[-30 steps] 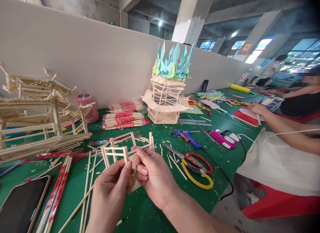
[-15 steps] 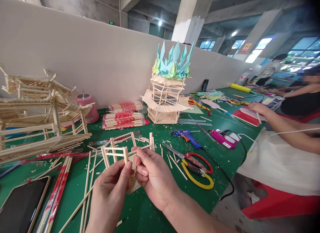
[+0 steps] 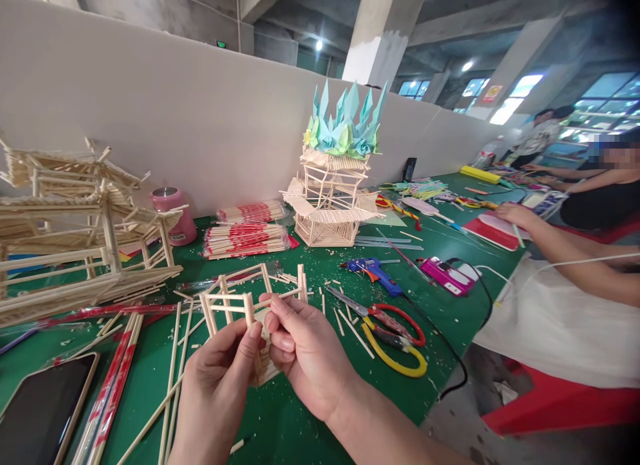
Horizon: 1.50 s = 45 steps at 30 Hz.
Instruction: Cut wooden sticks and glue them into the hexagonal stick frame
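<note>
A small frame of wooden sticks (image 3: 225,297) stands at the centre of the green table, with upright posts and thin rails. My left hand (image 3: 220,378) pinches its front post between thumb and fingers. Close beside it, my right hand (image 3: 305,352) has thumb and index finger closed on a thin stick that lies against that post as a rail. The palms hide part of the frame's base. Right of my hands are scissors (image 3: 395,332) with red and yellow handles and a blue glue gun (image 3: 375,274).
A larger stick building (image 3: 110,232) is at the left, above a phone (image 3: 47,412). Behind stand a pink flask (image 3: 175,215), packed sticks (image 3: 247,240) and a stick tower (image 3: 327,228) with paper petals. A pink power strip (image 3: 450,276) and another person's arm (image 3: 560,242) are at the right.
Both hands and the small frame keep nearly the same pose, and the whole view has shifted slightly. Far back at the right, more of another person now shows.
</note>
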Motion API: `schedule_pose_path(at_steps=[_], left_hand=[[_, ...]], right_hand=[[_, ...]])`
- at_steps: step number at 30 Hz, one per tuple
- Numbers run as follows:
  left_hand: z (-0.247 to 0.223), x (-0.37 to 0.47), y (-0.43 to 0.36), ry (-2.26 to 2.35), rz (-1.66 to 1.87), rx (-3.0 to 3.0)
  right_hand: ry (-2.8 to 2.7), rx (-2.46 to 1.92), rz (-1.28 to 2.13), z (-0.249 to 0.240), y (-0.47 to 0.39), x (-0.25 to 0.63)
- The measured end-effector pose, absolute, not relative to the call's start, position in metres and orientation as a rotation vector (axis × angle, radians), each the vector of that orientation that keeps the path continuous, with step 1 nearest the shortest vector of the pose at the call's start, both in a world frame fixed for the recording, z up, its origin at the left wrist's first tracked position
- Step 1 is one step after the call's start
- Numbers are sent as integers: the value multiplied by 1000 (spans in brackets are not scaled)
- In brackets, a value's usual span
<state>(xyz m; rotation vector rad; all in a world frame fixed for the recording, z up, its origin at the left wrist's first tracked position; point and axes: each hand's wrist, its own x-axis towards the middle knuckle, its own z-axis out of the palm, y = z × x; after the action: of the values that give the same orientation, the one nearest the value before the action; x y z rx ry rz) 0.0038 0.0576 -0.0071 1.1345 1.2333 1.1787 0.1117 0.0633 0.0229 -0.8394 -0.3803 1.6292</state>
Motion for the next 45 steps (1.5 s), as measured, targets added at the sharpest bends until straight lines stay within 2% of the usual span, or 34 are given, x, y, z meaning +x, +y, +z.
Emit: schedule_pose_path(at_steps=[5, 11, 13, 22, 33, 36, 39, 42, 45], left_hand=[[-6, 0, 61, 1293, 1171, 1084], [-9, -8, 63, 1358, 1196, 1021], [-10, -11, 65, 1366, 1193, 1013], [-13, -19, 66, 1363, 1209, 927], [-19, -25, 58, 1547, 1179, 989], [-17, -23, 49, 1747, 1437, 1334], [-10, -16, 47, 1800, 1822, 2040], [1, -8, 57, 1507, 1603, 2827], [9, -1, 71, 1542, 1465, 2984]], right_hand=[[-583, -912, 1605, 20, 48, 122], [-961, -1191, 976, 7, 46, 155], [-1006, -1234, 882, 6, 55, 159], [-1206, -1186, 1120, 7, 75, 147], [-1247, -1145, 1230, 3, 77, 142], [-1241, -1136, 1249, 5, 78, 142], [-1239, -1148, 1267, 4, 78, 143], [-1217, -1144, 1298, 3, 78, 143], [-1199, -1098, 1318, 2, 78, 143]])
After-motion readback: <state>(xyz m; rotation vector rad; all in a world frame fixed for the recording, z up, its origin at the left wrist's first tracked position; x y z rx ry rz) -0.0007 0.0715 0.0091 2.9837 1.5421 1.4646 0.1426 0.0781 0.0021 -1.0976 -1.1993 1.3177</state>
